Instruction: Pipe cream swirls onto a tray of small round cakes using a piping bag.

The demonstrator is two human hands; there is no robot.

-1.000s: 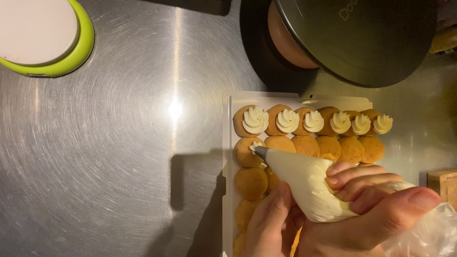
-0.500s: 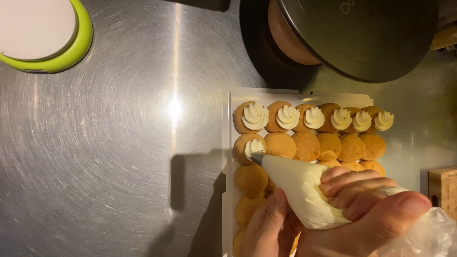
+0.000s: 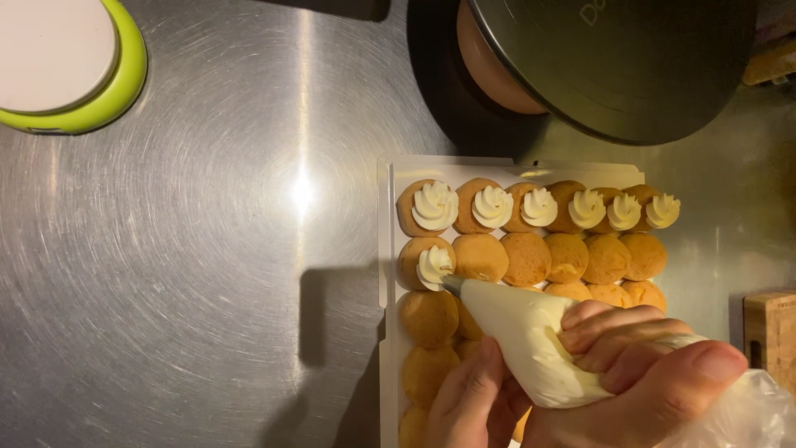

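Right hand [image 3: 638,365] squeezed a cream-filled piping bag [image 3: 531,336], fingers wrapped tight; the left hand [image 3: 473,398] steadied it below, fingers curled against it. Its nozzle met a cookie [image 3: 423,264] on the white tray [image 3: 386,249]. A dark round lid [image 3: 613,58] and green-rimmed container [image 3: 75,66] stood beyond. Since earlier, the swirl had grown.

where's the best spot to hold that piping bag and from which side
Grip the piping bag around its fat, cream-filled upper part, coming from the twisted end at lower right, as the right hand does. The cone tapers to the tip over a bun, so the left hand steadies the narrow part from below.
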